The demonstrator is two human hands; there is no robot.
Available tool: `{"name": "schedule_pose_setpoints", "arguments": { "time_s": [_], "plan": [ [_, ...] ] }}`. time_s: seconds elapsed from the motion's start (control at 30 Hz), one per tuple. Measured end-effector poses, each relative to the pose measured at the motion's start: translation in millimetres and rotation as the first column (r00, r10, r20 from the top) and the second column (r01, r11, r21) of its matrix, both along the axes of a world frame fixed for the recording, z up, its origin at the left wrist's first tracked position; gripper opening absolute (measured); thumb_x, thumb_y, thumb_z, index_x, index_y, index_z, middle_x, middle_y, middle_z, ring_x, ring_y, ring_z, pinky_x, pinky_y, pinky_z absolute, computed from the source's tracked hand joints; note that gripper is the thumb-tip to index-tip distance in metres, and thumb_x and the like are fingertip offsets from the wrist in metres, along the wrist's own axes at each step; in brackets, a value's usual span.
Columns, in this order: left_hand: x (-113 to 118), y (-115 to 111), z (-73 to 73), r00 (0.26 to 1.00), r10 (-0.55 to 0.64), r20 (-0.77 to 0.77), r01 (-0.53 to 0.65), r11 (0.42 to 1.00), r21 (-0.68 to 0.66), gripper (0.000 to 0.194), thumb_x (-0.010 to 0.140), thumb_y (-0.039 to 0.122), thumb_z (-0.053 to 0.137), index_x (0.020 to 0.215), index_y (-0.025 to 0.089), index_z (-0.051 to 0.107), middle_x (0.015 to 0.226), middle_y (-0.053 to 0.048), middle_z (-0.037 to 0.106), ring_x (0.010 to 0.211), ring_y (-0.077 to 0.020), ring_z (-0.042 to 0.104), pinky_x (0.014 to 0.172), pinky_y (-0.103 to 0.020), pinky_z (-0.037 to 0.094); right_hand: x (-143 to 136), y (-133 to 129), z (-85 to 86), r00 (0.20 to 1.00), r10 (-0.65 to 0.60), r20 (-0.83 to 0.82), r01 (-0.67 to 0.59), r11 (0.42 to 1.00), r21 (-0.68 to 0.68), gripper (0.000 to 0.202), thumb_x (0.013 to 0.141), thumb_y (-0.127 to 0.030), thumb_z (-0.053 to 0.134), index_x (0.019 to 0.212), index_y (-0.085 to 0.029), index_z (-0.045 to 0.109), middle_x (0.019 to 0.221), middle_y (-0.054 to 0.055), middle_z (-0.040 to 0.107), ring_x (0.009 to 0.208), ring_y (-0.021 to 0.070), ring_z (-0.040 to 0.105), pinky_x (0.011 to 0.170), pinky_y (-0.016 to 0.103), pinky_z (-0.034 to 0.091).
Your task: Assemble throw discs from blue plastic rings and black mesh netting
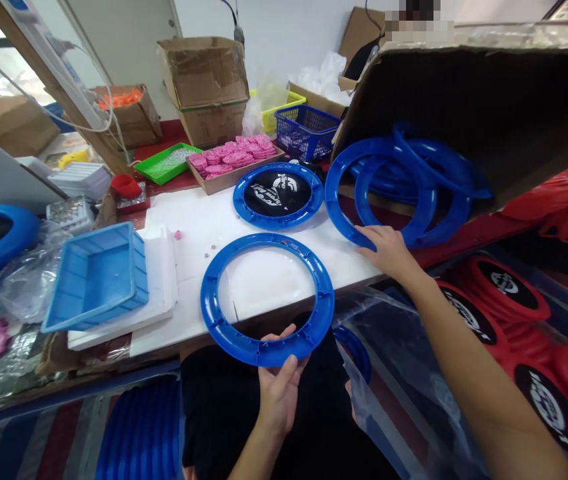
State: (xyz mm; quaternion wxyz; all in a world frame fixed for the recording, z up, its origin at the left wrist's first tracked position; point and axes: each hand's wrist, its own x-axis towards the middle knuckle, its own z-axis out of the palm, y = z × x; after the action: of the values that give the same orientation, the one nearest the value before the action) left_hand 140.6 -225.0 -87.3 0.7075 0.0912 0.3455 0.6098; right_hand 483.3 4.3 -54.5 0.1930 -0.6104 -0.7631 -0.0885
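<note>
Pinched at its near edge by my left hand (280, 390), a blue plastic ring (209, 293) with small posts around its face tilts over the table's front edge. The thumb lies on top of the rim and the fingers are behind it. My right hand (388, 252) is closed on the lower rim of another blue ring (334, 187), at the mouth of a cardboard box (504, 87). More blue rings (457, 217) lean and lie behind that one in the box. Between the hands and the far side rests a blue ring with a black printed fabric centre (277, 193).
Pink discs fill a shallow carton (237, 160) beside a green tray (164, 167) of small pieces. A light-blue bin (97, 277) stands at left. Small metal pieces (210, 252) lie on the white tabletop (191, 213). Red discs (509, 320) are stacked low at right. A person is behind the box.
</note>
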Motion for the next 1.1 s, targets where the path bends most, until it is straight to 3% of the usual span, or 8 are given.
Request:
{"name": "schedule_pose_setpoints", "arguments": {
  "time_s": [0.2, 0.37, 0.5, 0.6, 0.73, 0.87, 0.97, 1.1],
  "plan": [
    [3, 12, 0.9, 1.0, -0.002, 0.019, 0.001, 0.999, 0.038, 0.055, 0.082, 0.032, 0.093, 0.125, 0.031, 0.058, 0.15, -0.012, 0.068, 0.138, -0.0321, 0.066, 0.124, -0.062, 0.043, 13, -7, -20.3, 0.989, 0.04, -0.143, -0.035, 0.999, 0.038, 0.048, 0.097, -0.044, 0.065, 0.141, -0.025, 0.072, 0.137, 0.017, 0.072, 0.127, 0.039, 0.063, 0.105, 0.056, 0.047],
    [-11, 6, -8.6, 0.998, -0.054, 0.035, 0.05, 0.993, 0.102, 0.066, 0.085, 0.038, 0.089, 0.143, 0.032, 0.058, 0.157, -0.016, 0.063, 0.144, -0.0361, 0.062, 0.127, -0.063, 0.037, 11, -14, -27.2, 0.973, 0.089, -0.211, -0.063, 0.99, 0.128, 0.046, 0.097, -0.048, 0.065, 0.135, -0.025, 0.074, 0.136, 0.018, 0.072, 0.127, 0.0397, 0.064, 0.11, 0.06, 0.047],
    [-36, -1, -11.8, 0.998, 0.06, 0.003, -0.06, 0.992, 0.107, 0.063, 0.091, 0.047, 0.082, 0.148, 0.038, 0.058, 0.162, -0.015, 0.059, 0.144, -0.0396, 0.061, 0.125, -0.064, 0.04, -7, -23, -20.1, 0.971, 0.086, -0.223, -0.039, 0.977, 0.208, 0.038, 0.098, -0.048, 0.065, 0.126, -0.026, 0.077, 0.135, 0.018, 0.072, 0.13, 0.0409, 0.062, 0.112, 0.062, 0.047],
    [-54, -1, -9.0, 0.991, 0.128, -0.043, -0.123, 0.987, 0.101, 0.062, 0.092, 0.05, 0.08, 0.149, 0.038, 0.058, 0.161, -0.014, 0.059, 0.145, -0.041, 0.061, 0.122, -0.061, 0.045, -33, -19, -1.5, 0.963, 0.121, -0.241, -0.043, 0.951, 0.306, 0.029, 0.101, -0.042, 0.062, 0.117, -0.025, 0.079, 0.127, 0.018, 0.075, 0.126, 0.0386, 0.066, 0.112, 0.061, 0.048],
    [-64, 4, -8.5, 0.983, 0.162, -0.089, -0.157, 0.986, 0.06, 0.061, 0.093, 0.047, 0.081, 0.147, 0.037, 0.057, 0.153, -0.013, 0.066, 0.137, -0.0389, 0.068, 0.114, -0.055, 0.054, -86, 25, 42.9, 0.954, 0.181, -0.237, -0.12, 0.961, 0.249, 0.03, 0.104, -0.036, 0.054, 0.113, -0.025, 0.08, 0.117, 0.015, 0.079, 0.119, 0.0361, 0.069, 0.11, 0.059, 0.049],
    [-57, 4, -9.8, 0.986, 0.134, -0.103, -0.131, 0.991, 0.034, 0.06, 0.092, 0.044, 0.083, 0.144, 0.033, 0.056, 0.146, -0.014, 0.072, 0.128, -0.0362, 0.073, 0.109, -0.053, 0.058, -155, 103, 78.2, 0.991, 0.112, -0.078, -0.121, 0.986, -0.118, 0.036, 0.106, -0.03, 0.048, 0.116, -0.017, 0.08, 0.122, 0.017, 0.078, 0.117, 0.0322, 0.068, 0.108, 0.049, 0.051],
    [-48, -2, -7.4, 0.984, 0.14, -0.113, -0.141, 0.99, 0.003, 0.06, 0.091, 0.043, 0.086, 0.141, 0.029, 0.058, 0.143, -0.016, 0.073, 0.128, -0.0345, 0.074, 0.109, -0.051, 0.058, -203, 150, 80.0, 0.996, 0.094, -0.006, -0.093, 0.965, -0.246, 0.032, 0.103, -0.033, 0.057, 0.106, -0.012, 0.081, 0.113, 0.021, 0.079, 0.108, 0.0332, 0.071, 0.096, 0.045, 0.055],
    [-37, -14, -3.2, 0.986, 0.073, -0.149, -0.077, 0.997, -0.019, 0.063, 0.088, 0.044, 0.089, 0.139, 0.024, 0.059, 0.14, -0.019, 0.074, 0.13, -0.0343, 0.072, 0.109, -0.05, 0.057, -235, 175, 75.5, 0.994, 0.105, 0.041, -0.088, 0.951, -0.297, 0.02, 0.095, -0.021, 0.066, 0.102, -0.007, 0.078, 0.11, 0.026, 0.077, 0.106, 0.0353, 0.071, 0.097, 0.046, 0.053]
  ]
}}
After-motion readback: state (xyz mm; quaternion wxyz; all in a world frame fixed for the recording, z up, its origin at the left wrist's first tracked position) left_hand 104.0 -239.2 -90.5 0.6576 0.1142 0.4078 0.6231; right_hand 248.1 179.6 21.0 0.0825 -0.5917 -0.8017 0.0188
